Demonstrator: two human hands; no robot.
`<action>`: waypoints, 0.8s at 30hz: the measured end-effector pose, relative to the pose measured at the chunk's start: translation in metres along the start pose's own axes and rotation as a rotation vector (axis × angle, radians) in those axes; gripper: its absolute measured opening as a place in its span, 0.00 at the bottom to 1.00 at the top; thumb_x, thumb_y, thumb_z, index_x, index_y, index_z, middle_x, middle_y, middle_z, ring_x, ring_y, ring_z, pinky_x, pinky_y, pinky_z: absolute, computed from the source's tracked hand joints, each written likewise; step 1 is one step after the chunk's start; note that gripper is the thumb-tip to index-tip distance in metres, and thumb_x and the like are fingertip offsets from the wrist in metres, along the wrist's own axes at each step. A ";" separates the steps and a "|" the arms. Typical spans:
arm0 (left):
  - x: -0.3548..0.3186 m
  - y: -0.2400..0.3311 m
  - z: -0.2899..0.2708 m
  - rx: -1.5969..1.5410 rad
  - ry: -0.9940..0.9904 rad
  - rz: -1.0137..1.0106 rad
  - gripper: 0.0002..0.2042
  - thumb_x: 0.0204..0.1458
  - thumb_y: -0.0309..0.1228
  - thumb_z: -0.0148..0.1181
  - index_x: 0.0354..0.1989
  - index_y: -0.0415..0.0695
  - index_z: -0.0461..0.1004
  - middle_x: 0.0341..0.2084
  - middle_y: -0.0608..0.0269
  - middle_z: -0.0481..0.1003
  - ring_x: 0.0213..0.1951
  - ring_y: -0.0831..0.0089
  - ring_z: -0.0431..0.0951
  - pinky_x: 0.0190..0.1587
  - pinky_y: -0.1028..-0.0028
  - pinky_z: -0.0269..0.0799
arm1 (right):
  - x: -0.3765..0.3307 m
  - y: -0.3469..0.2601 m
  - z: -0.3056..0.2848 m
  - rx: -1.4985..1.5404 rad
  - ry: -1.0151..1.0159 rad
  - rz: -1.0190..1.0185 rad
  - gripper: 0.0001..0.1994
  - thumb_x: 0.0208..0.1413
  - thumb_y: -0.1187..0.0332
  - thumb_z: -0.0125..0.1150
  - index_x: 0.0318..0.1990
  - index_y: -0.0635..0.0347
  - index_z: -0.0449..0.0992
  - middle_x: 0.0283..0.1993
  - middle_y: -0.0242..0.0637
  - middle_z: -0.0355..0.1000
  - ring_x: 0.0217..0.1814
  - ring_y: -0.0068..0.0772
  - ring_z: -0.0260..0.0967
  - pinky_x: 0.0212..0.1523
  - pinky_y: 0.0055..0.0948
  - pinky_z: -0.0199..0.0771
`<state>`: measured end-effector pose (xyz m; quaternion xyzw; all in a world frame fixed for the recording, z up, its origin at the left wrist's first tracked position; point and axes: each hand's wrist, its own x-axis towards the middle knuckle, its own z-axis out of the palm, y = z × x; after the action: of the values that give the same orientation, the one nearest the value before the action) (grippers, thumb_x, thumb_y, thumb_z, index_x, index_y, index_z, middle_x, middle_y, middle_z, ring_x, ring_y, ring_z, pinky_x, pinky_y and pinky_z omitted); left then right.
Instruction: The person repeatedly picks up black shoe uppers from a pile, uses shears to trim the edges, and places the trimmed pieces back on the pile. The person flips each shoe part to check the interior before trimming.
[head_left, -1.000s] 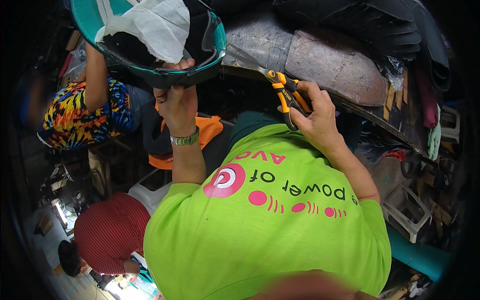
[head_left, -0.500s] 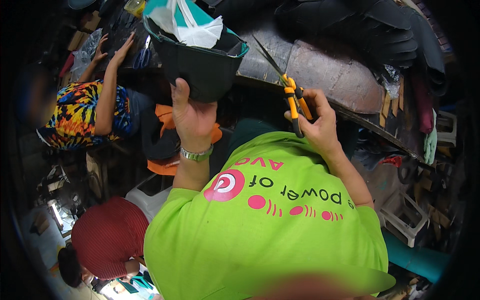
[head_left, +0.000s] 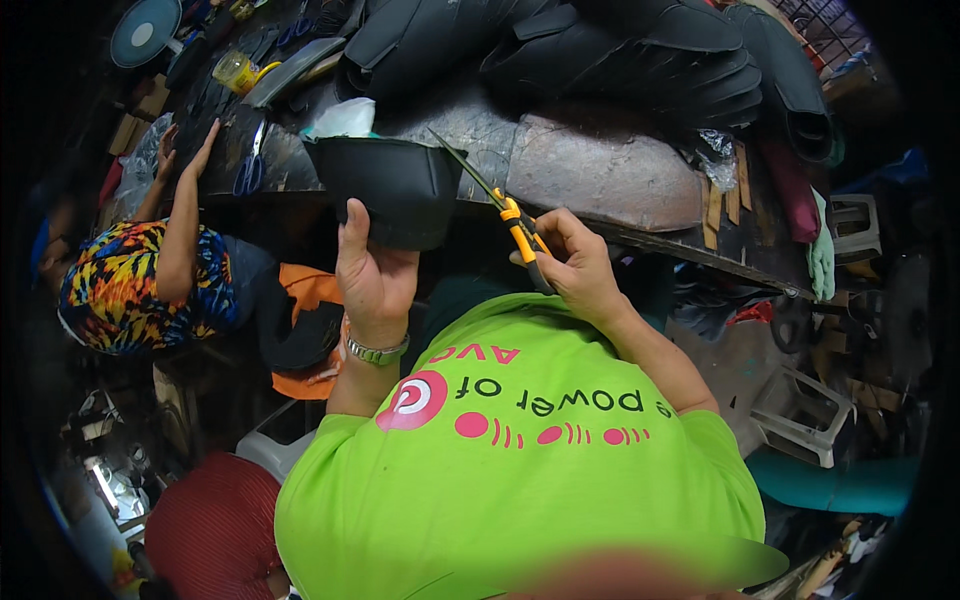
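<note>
My left hand (head_left: 376, 275) is closed around the lower part of a black pouch-like piece (head_left: 385, 190), thumb up its near side. White material (head_left: 345, 118) and a bit of teal lining show at its open top. My right hand (head_left: 575, 262) is closed on long-nose pliers (head_left: 520, 232) with yellow-and-black handles. Their thin jaws point up and left, beside the pouch's right upper corner. Whether the tips touch the pouch I cannot tell.
A dark worktable (head_left: 490, 130) lies beyond my hands, with a brown slab (head_left: 605, 175) at its near edge. Black stacked pieces (head_left: 640, 70) fill its back. Blue-handled scissors (head_left: 250, 172) lie at left, near a co-worker's hands (head_left: 192, 160). A grey stool (head_left: 803, 415) stands at right.
The pouch has come down and tilted, so less of its teal lining and white material shows. The pliers are lower and farther left, still in my right hand. The head view has shifted.
</note>
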<state>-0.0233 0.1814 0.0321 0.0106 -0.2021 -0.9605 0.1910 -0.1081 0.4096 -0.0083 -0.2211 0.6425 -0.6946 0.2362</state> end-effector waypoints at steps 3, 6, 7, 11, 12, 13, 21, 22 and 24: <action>-0.001 0.009 -0.006 0.209 -0.087 0.067 0.16 0.66 0.38 0.53 0.57 0.42 0.72 0.54 0.55 0.77 0.56 0.62 0.77 0.61 0.58 0.71 | 0.001 -0.005 -0.008 0.177 0.104 0.117 0.13 0.57 0.76 0.66 0.48 0.58 0.71 0.32 0.31 0.74 0.31 0.15 0.72 0.30 0.14 0.71; -0.002 0.032 -0.011 0.285 -0.262 0.095 0.16 0.67 0.37 0.51 0.58 0.43 0.71 0.56 0.55 0.75 0.56 0.62 0.76 0.61 0.58 0.71 | 0.005 -0.015 -0.021 0.404 0.109 0.207 0.11 0.59 0.67 0.65 0.43 0.57 0.70 0.27 0.26 0.70 0.25 0.14 0.67 0.25 0.16 0.68; -0.004 0.038 -0.014 0.360 -0.225 0.127 0.17 0.66 0.39 0.52 0.56 0.41 0.71 0.51 0.57 0.74 0.51 0.63 0.77 0.55 0.62 0.74 | 0.004 -0.018 -0.025 0.453 0.052 0.224 0.15 0.59 0.61 0.65 0.46 0.58 0.70 0.26 0.27 0.70 0.25 0.15 0.68 0.26 0.15 0.69; -0.011 0.047 -0.017 0.579 -0.099 0.142 0.21 0.64 0.46 0.55 0.50 0.37 0.70 0.38 0.61 0.68 0.38 0.69 0.69 0.41 0.69 0.72 | 0.000 -0.020 -0.022 0.602 -0.105 0.263 0.21 0.60 0.53 0.63 0.50 0.60 0.69 0.33 0.36 0.71 0.29 0.22 0.70 0.30 0.19 0.72; -0.012 0.048 -0.016 0.577 -0.139 0.122 0.21 0.63 0.45 0.56 0.50 0.36 0.70 0.39 0.60 0.69 0.39 0.68 0.70 0.41 0.69 0.73 | 0.000 -0.019 -0.019 0.656 -0.165 0.277 0.22 0.60 0.52 0.63 0.50 0.61 0.69 0.34 0.37 0.71 0.30 0.23 0.70 0.31 0.19 0.73; -0.013 0.048 -0.014 0.574 -0.179 0.100 0.21 0.63 0.44 0.56 0.50 0.36 0.71 0.40 0.58 0.70 0.40 0.67 0.72 0.42 0.69 0.73 | 0.000 -0.019 -0.018 0.710 -0.223 0.290 0.23 0.60 0.51 0.63 0.51 0.61 0.69 0.34 0.38 0.71 0.30 0.23 0.71 0.32 0.20 0.73; 0.014 0.064 -0.001 2.068 -0.843 -0.024 0.15 0.49 0.28 0.67 0.45 0.38 0.77 0.42 0.54 0.77 0.42 0.57 0.76 0.45 0.62 0.71 | 0.016 -0.019 -0.033 0.679 0.291 0.114 0.18 0.61 0.52 0.62 0.39 0.59 0.70 0.29 0.35 0.71 0.26 0.24 0.67 0.29 0.20 0.70; 0.017 0.058 -0.006 2.202 -0.856 0.052 0.14 0.47 0.28 0.67 0.43 0.39 0.77 0.40 0.54 0.75 0.42 0.55 0.74 0.44 0.61 0.69 | 0.018 -0.020 -0.039 0.702 0.294 0.099 0.17 0.62 0.53 0.62 0.39 0.58 0.70 0.29 0.36 0.71 0.25 0.23 0.67 0.28 0.19 0.70; 0.020 0.048 -0.016 2.297 -0.888 -0.031 0.14 0.46 0.29 0.67 0.42 0.40 0.76 0.39 0.56 0.75 0.42 0.56 0.72 0.45 0.63 0.65 | 0.014 -0.022 -0.054 0.638 0.252 0.103 0.17 0.61 0.53 0.62 0.39 0.59 0.71 0.29 0.36 0.71 0.25 0.23 0.67 0.28 0.19 0.70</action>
<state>-0.0231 0.1274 0.0369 -0.1526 -0.9768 -0.1480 -0.0257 -0.1530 0.4453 0.0097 -0.0158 0.4273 -0.8696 0.2468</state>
